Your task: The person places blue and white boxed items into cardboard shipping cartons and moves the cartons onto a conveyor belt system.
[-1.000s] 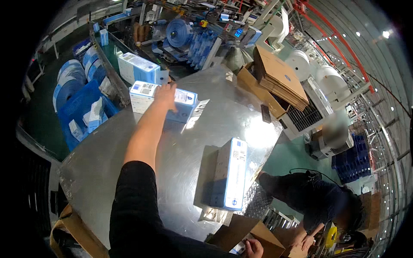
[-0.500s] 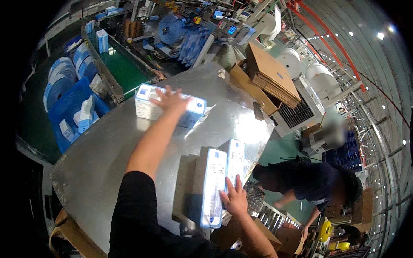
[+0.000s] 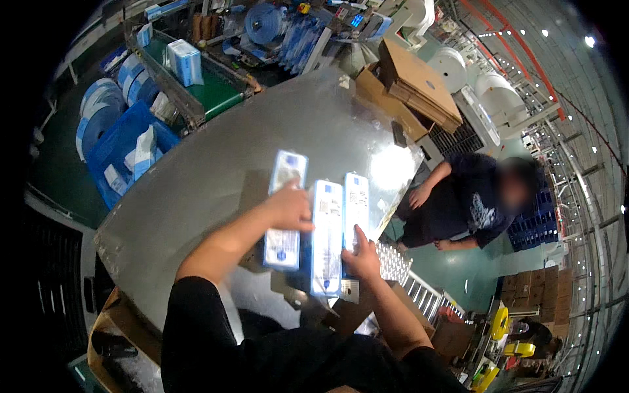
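Left hand clasps the left pack, left of the middle pack; right hand, fingers parted, touches the right pack opposite. They look light, slick; I'd grip long sides.

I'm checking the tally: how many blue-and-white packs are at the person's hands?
3, side by side: the left pack under the left hand, the middle pack, and the right pack with the right hand at its near end. Others could be hidden behind them.

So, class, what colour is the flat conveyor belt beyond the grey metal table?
Green; the flat conveyor belt shows best in the head view.
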Available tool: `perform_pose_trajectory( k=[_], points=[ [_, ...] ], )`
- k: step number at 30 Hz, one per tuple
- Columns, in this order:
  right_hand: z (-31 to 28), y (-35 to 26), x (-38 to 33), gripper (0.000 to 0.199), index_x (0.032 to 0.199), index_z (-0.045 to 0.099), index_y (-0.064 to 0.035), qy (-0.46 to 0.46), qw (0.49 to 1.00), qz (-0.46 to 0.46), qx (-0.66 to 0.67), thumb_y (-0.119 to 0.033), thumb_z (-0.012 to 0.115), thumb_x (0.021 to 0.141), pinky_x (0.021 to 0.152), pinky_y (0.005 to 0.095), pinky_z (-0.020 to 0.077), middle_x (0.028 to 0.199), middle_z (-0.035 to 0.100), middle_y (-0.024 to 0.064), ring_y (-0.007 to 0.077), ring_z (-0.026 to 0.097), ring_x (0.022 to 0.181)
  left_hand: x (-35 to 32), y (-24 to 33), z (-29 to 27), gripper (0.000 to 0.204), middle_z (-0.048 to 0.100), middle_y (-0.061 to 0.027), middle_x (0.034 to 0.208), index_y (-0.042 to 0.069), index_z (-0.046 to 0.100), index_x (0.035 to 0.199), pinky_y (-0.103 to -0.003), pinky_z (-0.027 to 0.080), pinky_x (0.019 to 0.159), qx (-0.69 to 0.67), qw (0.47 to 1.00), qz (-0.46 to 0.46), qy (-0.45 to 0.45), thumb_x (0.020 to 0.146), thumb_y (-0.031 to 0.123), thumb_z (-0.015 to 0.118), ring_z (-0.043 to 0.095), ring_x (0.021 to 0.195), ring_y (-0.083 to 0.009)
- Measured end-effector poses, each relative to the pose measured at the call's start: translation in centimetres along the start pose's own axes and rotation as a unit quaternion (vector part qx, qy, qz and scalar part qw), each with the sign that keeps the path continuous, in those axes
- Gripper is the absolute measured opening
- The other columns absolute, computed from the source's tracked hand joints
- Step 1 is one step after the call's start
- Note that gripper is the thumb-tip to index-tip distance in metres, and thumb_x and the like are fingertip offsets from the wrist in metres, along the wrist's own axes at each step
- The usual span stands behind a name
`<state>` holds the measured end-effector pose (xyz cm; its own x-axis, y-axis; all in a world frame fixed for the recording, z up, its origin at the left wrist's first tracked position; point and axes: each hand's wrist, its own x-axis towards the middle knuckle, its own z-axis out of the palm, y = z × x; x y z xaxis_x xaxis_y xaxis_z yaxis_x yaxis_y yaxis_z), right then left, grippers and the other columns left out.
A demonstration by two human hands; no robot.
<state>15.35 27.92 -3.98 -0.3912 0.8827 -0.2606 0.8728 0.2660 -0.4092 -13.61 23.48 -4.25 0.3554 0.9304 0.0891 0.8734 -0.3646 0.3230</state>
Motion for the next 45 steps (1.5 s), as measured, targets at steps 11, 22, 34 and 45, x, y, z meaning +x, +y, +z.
perform_pose_trajectory(
  k=[11, 22, 34, 45],
  points=[
    [5.9, 5.2, -8.0, 0.088, 0.146, 0.011, -0.0062, -0.467, 0.754, 0.035, 0.461, -0.03, 0.07, 0.086, 0.097, 0.0428, 0.0477, 0.13, 0.048, 0.0217, 0.03, 0.054, 0.116, -19.7, 11.7, 6.3, 0.052, 0.061, -0.0137, 0.108, 0.012, 0.06, 0.119, -0.041, 0.047, 0.084, -0.165, 0.818, -0.389, 0.391, 0.074, 0.031, 0.077, 0.059, 0.095, -0.0251],
    [4.2, 4.4, -9.7, 0.084, 0.142, 0.025, -0.0044, -0.517, 0.687, -0.048, 0.51, -0.021, 0.075, 0.077, 0.098, 0.0495, 0.0451, 0.129, 0.051, 0.019, 0.0339, 0.052, 0.119, -24.9, 15.1, 6.5, 0.07, 0.056, -0.0162, 0.128, 0.004, 0.044, 0.138, -0.041, 0.042, 0.098, -0.665, 0.615, -0.421, 0.043, 0.082, 0.039, 0.066, 0.054, 0.116, -0.0272],
    [-27.5, 16.8, -23.8, 0.077, 0.127, 0.05, 0.0037, -0.171, 0.921, -0.242, 0.252, -0.014, 0.088, 0.062, 0.094, 0.0392, 0.0477, 0.114, 0.064, 0.0139, 0.0245, 0.06, 0.109, -8.6, 34.3, 7.5, 0.041, 0.064, -0.0101, 0.116, 0.002, 0.058, 0.122, -0.034, 0.045, 0.096, -0.545, 0.833, -0.044, 0.089, 0.087, 0.021, 0.067, 0.059, 0.109, -0.0209],
    [-10.6, 33.7, -23.3, 0.077, 0.142, 0.04, -0.009, 0.002, 0.963, -0.17, -0.208, -0.056, 0.06, 0.084, 0.097, 0.0513, 0.0415, 0.136, 0.051, 0.0143, 0.0319, 0.053, 0.118, -15.9, 39.1, 11.2, 0.051, 0.063, -0.0117, 0.111, -0.003, 0.048, 0.131, -0.03, 0.046, 0.091, -0.507, 0.7, -0.469, 0.182, 0.092, 0.026, 0.064, 0.059, 0.102, -0.016]
  ],
)
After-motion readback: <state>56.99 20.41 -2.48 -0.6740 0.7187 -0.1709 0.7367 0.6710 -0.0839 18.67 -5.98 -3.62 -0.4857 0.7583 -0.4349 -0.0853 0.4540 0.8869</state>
